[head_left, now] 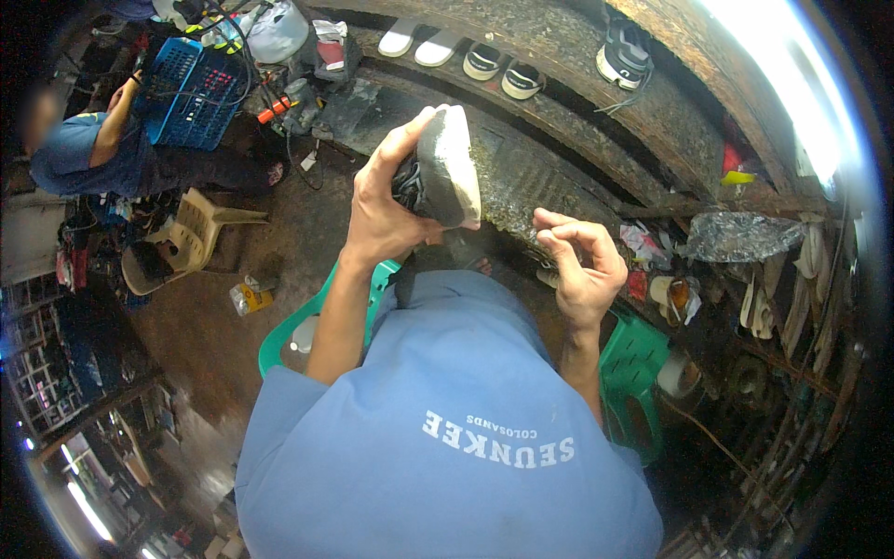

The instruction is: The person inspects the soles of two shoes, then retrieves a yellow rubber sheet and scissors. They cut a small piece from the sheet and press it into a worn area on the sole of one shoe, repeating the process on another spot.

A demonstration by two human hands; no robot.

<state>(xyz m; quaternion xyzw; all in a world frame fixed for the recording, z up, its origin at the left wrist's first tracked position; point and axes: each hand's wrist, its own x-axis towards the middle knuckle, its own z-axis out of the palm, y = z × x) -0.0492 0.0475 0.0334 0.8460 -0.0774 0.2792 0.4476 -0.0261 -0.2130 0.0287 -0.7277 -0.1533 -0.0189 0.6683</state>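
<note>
My left hand point(384, 200) grips a dark shoe point(424, 182) with a pale sole point(458, 149), held on its side at the middle of the view. To its right, my right hand point(582, 261) is raised beside the bench, its fingers curled and thumb and forefinger close together. Whether anything small is between them I cannot make out.
A worn wooden bench point(521, 177) and shelves point(680, 140) hold slippers point(438, 47) and a sneaker point(622, 56). Another person point(84, 149) works by a blue crate point(186, 93) at upper left. A beige chair point(209, 228) and green chairs point(633, 354) stand around me.
</note>
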